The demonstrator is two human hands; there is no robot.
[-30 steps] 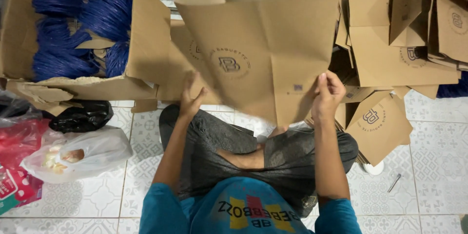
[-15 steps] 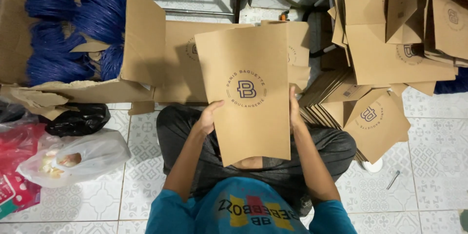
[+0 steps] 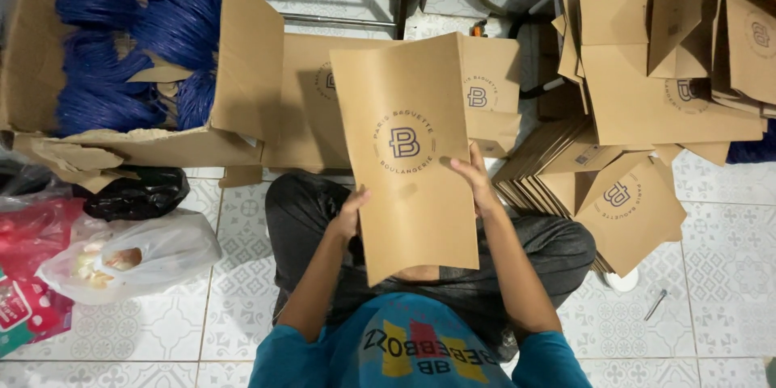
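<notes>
The person sits cross-legged on the tiled floor (image 3: 711, 291), a flat brown paper bag (image 3: 408, 153) held upright over the lap, left hand (image 3: 349, 214) and right hand (image 3: 475, 182) each closed on an edge. Flat bags (image 3: 566, 174) sit stacked just right; blue cord handles (image 3: 129, 48) wait in the carton (image 3: 250, 73), so it looks unfinished.

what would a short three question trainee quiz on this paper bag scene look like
1. True or false: both hands grip the flat brown paper bag.
2. What fills the open cardboard box at the upper left? A) bundles of blue cord B) glass bottles C) folded towels
3. Which hand holds the bag's edge nearest the stack of flat brown bags?

Key: 1 true, left hand and right hand. 2 A, the blue cord bundles. 3 the right.
</notes>
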